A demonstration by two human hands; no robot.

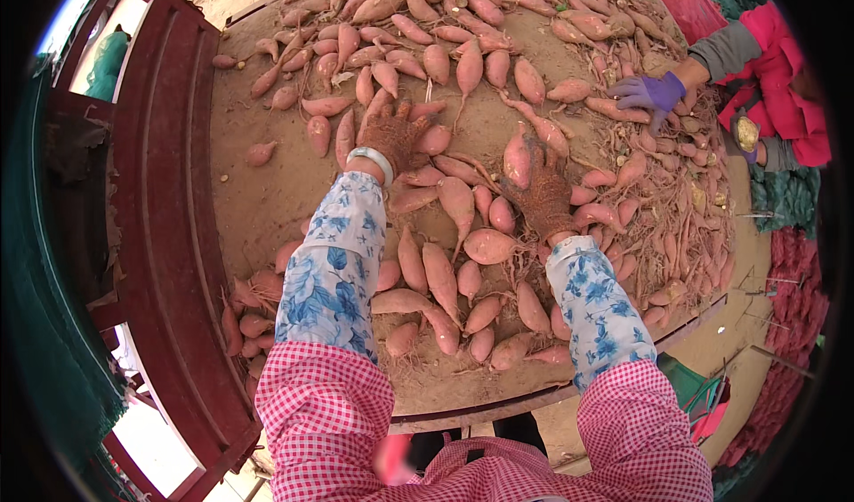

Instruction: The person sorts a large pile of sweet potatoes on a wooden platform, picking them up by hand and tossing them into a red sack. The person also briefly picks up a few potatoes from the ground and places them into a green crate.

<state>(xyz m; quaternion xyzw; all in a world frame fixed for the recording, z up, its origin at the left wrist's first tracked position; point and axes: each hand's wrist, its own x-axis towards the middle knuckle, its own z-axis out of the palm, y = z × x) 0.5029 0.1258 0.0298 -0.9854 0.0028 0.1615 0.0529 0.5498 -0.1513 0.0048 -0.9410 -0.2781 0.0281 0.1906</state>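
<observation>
Many pink-skinned sweet potatoes (441,276) lie on a soil-covered flat bed (257,195) before me. My left hand (392,134), in a dirt-caked brown glove, rests palm down with fingers spread over sweet potatoes at the upper middle; whether it grips one cannot be told. My right hand (542,192), gloved alike, has its thumb and fingers around a plump sweet potato (517,157) right of the middle. Beneath and between both hands lie more roots, among them a tapered sweet potato (457,205).
A dark red metal side wall (170,188) bounds the bed on the left. At the upper right, a co-worker's purple-gloved hand (646,95) touches the roots; their other hand holds a cut root (747,133). Thin roots and stems (660,215) pile at the right. Filled red net sacks (794,302) lie beyond.
</observation>
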